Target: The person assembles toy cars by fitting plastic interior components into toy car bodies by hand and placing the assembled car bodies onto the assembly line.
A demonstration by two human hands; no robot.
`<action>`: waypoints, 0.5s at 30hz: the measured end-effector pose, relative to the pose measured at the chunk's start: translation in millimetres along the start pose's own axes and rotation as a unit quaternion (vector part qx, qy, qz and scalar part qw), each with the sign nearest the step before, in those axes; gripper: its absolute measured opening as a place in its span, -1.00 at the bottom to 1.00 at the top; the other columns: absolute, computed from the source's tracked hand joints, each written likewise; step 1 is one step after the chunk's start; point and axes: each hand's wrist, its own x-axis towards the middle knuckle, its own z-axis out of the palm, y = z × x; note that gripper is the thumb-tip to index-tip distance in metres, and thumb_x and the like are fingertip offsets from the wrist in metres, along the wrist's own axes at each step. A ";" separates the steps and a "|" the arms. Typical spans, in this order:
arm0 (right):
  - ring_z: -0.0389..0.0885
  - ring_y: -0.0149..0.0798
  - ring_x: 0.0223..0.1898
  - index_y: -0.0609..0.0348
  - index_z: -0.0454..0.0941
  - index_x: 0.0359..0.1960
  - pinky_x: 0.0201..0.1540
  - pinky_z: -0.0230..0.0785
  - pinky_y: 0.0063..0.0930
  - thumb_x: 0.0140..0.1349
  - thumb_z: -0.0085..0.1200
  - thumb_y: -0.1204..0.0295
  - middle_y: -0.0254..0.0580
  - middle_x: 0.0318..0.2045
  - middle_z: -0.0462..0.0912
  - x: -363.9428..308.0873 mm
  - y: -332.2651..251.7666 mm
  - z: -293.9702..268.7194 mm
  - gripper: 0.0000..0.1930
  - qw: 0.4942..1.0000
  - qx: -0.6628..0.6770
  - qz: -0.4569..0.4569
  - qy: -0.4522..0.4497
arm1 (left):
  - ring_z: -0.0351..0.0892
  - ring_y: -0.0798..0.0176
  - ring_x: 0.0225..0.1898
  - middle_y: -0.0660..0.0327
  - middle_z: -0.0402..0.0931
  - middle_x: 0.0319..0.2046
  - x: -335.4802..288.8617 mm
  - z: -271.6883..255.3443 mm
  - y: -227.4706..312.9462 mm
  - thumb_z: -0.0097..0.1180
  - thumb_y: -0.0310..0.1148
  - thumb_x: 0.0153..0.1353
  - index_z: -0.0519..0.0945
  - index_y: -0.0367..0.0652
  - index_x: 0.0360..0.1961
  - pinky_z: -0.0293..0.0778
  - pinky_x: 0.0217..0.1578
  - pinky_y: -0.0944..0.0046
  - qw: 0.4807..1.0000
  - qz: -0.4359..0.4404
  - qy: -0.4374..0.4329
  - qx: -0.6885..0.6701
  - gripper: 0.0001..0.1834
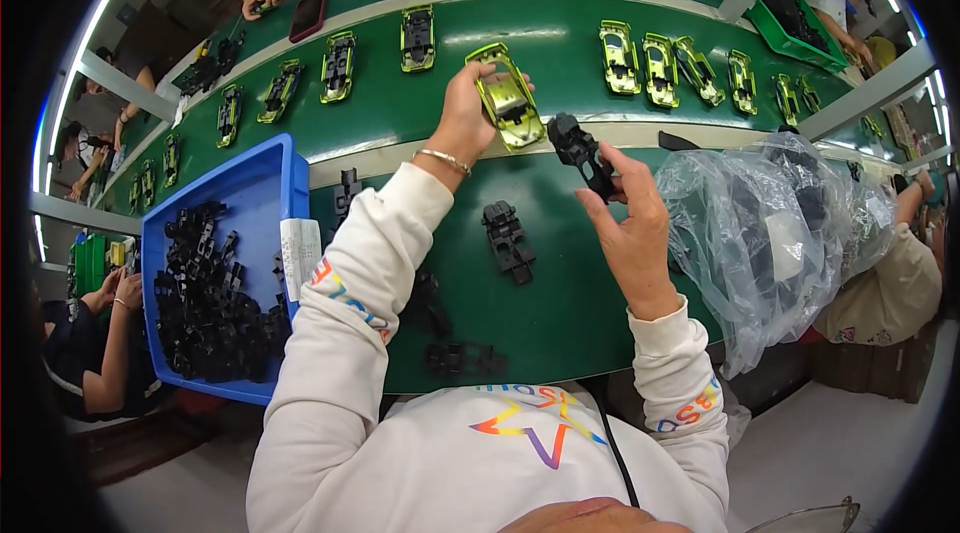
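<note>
Near the top middle, the left hand (468, 118) grips the light, shiny, slippery green car shell (507, 98) by its edge, while the right hand (632, 218) pinches the small stiff black part (582, 153).

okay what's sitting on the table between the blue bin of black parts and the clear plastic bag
In the head view, between the blue bin and the clear plastic bag, a black chassis part lies on the green table, with the person's sleeved forearms crossing above.

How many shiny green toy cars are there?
About 16 green toy car bodies: one in the left hand, six along the belt's left, nine on the right; more may be hidden.
</note>
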 end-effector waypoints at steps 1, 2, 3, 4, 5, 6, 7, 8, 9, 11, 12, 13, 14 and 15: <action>0.62 -0.05 -0.19 0.24 0.51 0.08 -0.15 0.50 -0.30 0.16 0.28 0.51 -0.03 -0.07 0.57 5.9 -6.8 1.1 -0.58 0.999 0.008 -0.047 0.017 | 0.63 -0.09 -0.12 -0.12 0.58 -0.18 -9.2 -0.3 -0.9 -0.18 -0.33 0.30 0.38 -0.24 -0.01 0.57 -0.05 -0.08 0.999 0.002 -0.030 -0.032 -0.70; 0.62 -0.09 -0.21 0.24 0.52 0.08 -0.16 0.51 -0.32 0.17 0.27 0.52 -0.03 -0.07 0.57 10.6 -12.7 2.9 -0.59 0.995 0.014 -0.094 0.035 | 0.61 -0.07 -0.07 -0.10 0.57 -0.15 -18.3 1.0 -1.9 -0.17 -0.33 0.30 0.39 -0.24 -0.01 0.54 0.00 -0.08 0.996 0.001 -0.061 -0.064 -0.69; 0.63 -0.07 -0.18 0.22 0.54 0.07 -0.14 0.51 -0.31 0.16 0.28 0.51 -0.04 -0.04 0.57 14.5 -15.2 6.8 -0.59 0.993 0.016 -0.112 0.035 | 0.61 -0.02 -0.04 -0.06 0.58 -0.13 -26.8 3.6 -4.5 -0.13 -0.27 0.32 0.42 -0.20 -0.02 0.54 0.02 -0.06 0.994 -0.010 -0.082 -0.076 -0.70; 0.63 -0.07 -0.18 0.22 0.54 0.07 -0.14 0.51 -0.31 0.16 0.28 0.51 -0.04 -0.04 0.57 16.5 -16.3 10.7 -0.59 0.993 0.014 -0.112 0.040 | 0.61 -0.02 -0.04 -0.06 0.58 -0.13 -34.5 6.0 -7.1 -0.13 -0.27 0.32 0.42 -0.20 -0.02 0.54 0.02 -0.06 0.993 -0.012 -0.087 -0.074 -0.70; 0.64 -0.05 -0.18 0.21 0.54 0.06 -0.15 0.51 -0.31 0.15 0.29 0.49 -0.04 -0.03 0.57 18.5 -16.3 14.6 -0.59 0.990 -0.028 -0.131 0.042 | 0.60 -0.04 -0.02 -0.05 0.58 -0.10 -43.2 10.7 -7.7 -0.16 -0.21 0.37 0.44 -0.18 -0.04 0.52 0.06 -0.09 0.994 -0.012 -0.089 -0.066 -0.69; 0.64 -0.03 -0.17 0.20 0.55 0.06 -0.15 0.51 -0.30 0.14 0.30 0.48 -0.05 -0.02 0.57 20.4 -15.5 17.5 -0.58 0.985 -0.071 -0.149 0.044 | 0.59 -0.07 0.01 -0.04 0.59 -0.08 -51.9 16.4 -8.2 -0.18 -0.14 0.42 0.47 -0.17 -0.06 0.50 0.10 -0.11 0.994 -0.013 -0.091 -0.059 -0.67; 0.64 -0.07 -0.17 0.16 0.57 0.04 -0.18 0.47 -0.29 0.11 0.33 0.42 -0.12 -0.01 0.58 21.5 -13.2 20.0 -0.57 0.980 -0.100 -0.159 0.063 | 0.61 0.03 -0.02 0.00 0.60 -0.06 -60.2 24.0 -10.9 -0.24 0.00 0.49 0.48 -0.10 -0.05 0.54 0.06 -0.02 0.994 -0.005 -0.106 -0.036 -0.58; 0.64 -0.07 -0.17 0.16 0.57 0.04 -0.18 0.47 -0.29 0.11 0.33 0.42 -0.12 -0.01 0.58 22.3 -14.2 20.4 -0.57 0.980 -0.099 -0.160 0.064 | 0.61 0.03 -0.02 0.00 0.60 -0.06 -66.3 26.3 -13.1 -0.24 0.00 0.49 0.48 -0.10 -0.05 0.54 0.06 -0.02 0.994 -0.004 -0.107 -0.035 -0.58; 0.64 -0.11 -0.19 0.15 0.58 0.03 -0.20 0.44 -0.30 0.10 0.34 0.40 -0.15 -0.01 0.59 22.7 -15.1 20.8 -0.57 0.971 -0.144 -0.177 0.069 | 0.62 0.07 -0.04 0.01 0.60 -0.06 -70.8 28.2 -15.9 -0.29 0.04 0.51 0.48 -0.10 -0.04 0.56 0.03 0.02 0.993 0.014 -0.117 -0.017 -0.55; 0.64 -0.16 -0.20 0.13 0.58 0.02 -0.22 0.41 -0.31 0.09 0.35 0.37 -0.19 -0.01 0.59 21.9 -15.4 22.3 -0.57 0.960 -0.189 -0.192 0.076 | 0.64 0.16 -0.09 0.04 0.61 -0.07 -81.3 35.0 -19.4 -0.38 0.12 0.52 0.47 -0.09 -0.03 0.59 -0.02 0.11 0.992 0.031 -0.122 0.008 -0.47; 0.64 -0.18 -0.21 0.12 0.58 0.02 -0.23 0.38 -0.32 0.10 0.35 0.36 -0.21 0.00 0.60 20.7 -14.5 23.9 -0.57 0.962 -0.181 -0.187 0.079 | 0.64 0.16 -0.09 0.04 0.61 -0.07 -84.4 36.8 -21.7 -0.38 0.12 0.52 0.47 -0.09 -0.03 0.59 -0.02 0.11 0.992 0.030 -0.123 0.008 -0.47; 0.64 -0.20 -0.21 0.11 0.59 0.02 -0.24 0.35 -0.33 0.10 0.35 0.35 -0.24 0.00 0.60 19.7 -14.0 25.3 -0.58 0.964 -0.173 -0.183 0.082 | 0.64 0.16 -0.08 0.04 0.61 -0.08 -86.8 38.0 -23.9 -0.39 0.12 0.52 0.47 -0.10 -0.02 0.58 0.00 0.11 0.991 0.047 -0.122 0.024 -0.46; 0.64 -0.20 -0.21 0.11 0.59 0.02 -0.24 0.35 -0.33 0.10 0.35 0.35 -0.24 0.00 0.60 19.2 -14.5 26.5 -0.58 0.964 -0.174 -0.181 0.083 | 0.63 0.17 -0.07 0.05 0.61 -0.08 -89.1 39.1 -25.3 -0.39 0.12 0.53 0.46 -0.11 -0.02 0.57 0.01 0.11 0.990 0.064 -0.121 0.041 -0.46; 0.64 -0.19 -0.20 0.13 0.58 0.03 -0.23 0.37 -0.32 0.11 0.34 0.35 -0.23 0.02 0.59 18.7 -15.1 27.7 -0.57 0.966 -0.165 -0.179 0.083 | 0.63 0.17 -0.07 0.05 0.61 -0.08 -91.9 40.4 -26.1 -0.39 0.12 0.53 0.46 -0.11 -0.02 0.57 0.01 0.11 0.990 0.062 -0.122 0.041 -0.46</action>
